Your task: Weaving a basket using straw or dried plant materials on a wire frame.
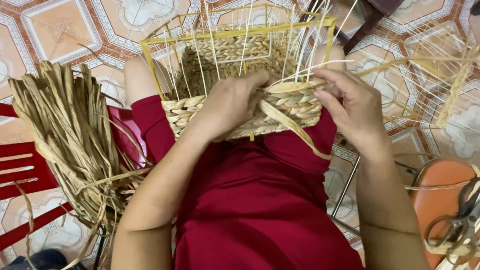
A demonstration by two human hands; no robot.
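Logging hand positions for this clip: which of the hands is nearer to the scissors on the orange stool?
Right. The right hand works at the basket, on the side toward the scissors; the left hand presses the basket's woven wall, farther away.

Thin upright stakes (240,40) fence the half-woven basket (240,107) on the lap, leaving only narrow gaps between them. A bundle of dried straw (70,135) crowds the left side over the red chair (25,175). Right of the lap, scissors (457,225) lie on an orange stool (440,190).
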